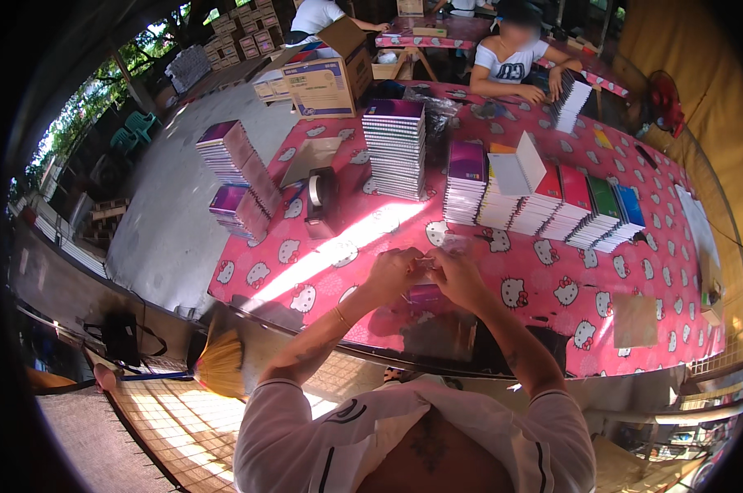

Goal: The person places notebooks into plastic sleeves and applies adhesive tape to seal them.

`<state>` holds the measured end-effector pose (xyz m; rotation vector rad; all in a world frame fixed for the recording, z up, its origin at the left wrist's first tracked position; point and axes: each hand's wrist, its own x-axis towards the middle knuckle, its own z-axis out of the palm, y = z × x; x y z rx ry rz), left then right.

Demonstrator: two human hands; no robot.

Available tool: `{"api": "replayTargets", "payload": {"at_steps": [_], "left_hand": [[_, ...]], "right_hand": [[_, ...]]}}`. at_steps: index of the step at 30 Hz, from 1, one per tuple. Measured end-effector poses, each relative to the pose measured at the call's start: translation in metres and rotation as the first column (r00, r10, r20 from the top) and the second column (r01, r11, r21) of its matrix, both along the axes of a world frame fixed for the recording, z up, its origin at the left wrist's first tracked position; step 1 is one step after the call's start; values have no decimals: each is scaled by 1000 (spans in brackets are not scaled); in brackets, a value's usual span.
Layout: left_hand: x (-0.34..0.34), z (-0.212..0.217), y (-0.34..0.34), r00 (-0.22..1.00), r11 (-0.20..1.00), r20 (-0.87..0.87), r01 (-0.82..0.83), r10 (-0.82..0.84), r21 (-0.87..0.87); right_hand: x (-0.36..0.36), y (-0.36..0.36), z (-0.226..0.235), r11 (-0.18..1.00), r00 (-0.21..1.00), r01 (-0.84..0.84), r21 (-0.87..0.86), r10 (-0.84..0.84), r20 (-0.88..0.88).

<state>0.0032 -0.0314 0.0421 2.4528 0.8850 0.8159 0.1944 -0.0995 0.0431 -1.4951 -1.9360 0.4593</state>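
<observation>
Pinching with left hand [393, 269] and right hand [457, 274], both narrow and almost meeting, on a small see-through piece [425, 260], too blurred to identify. Taking the hands as clock centre, with twelve straight ahead of the body: just below at six o'clock, a purple item [425, 294], hazy under shine. Liable to slip or tear at the see-through piece, given so slight a fingertip hold and any uneven pull. At nine o'clock, across the pink bench [486, 275], a strip of sunlight [330, 259], perhaps dazzling enough to hide a crease.

Farther out at ten, a black dispenser [320, 205], then purple-topped notebook stacks [238, 168] near the bench's left edge; apt to topple floorward if caught by a sweeping left forearm. Near twelve, a tall notebook stack [394, 152], prone to tipping from a knock because of its height. At one, a shorter purple stack [465, 193]; at two, a multicoloured notebook row [564, 201], with a raised pale cover [519, 168], easily bent if brushed. Farthest, at eleven, an open carton [322, 86]; at one, a co-worker [511, 62] beside more notebooks [572, 103].
</observation>
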Motion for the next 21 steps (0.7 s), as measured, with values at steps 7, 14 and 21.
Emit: {"api": "replayTargets", "payload": {"at_steps": [7, 14, 21], "left_hand": [[19, 12, 2, 939, 975, -301, -201, 165, -93], [-38, -35, 88, 862, 835, 187, -505, 472, 220], [-186, -86, 206, 655, 532, 148, -438, 741, -725]], "right_hand": [[11, 9, -32, 998, 943, 54, 37, -39, -330], [12, 8, -56, 968, 721, 95, -233, -228, -654], [-5, 3, -46, 955, 680, 130, -267, -282, -677]]}}
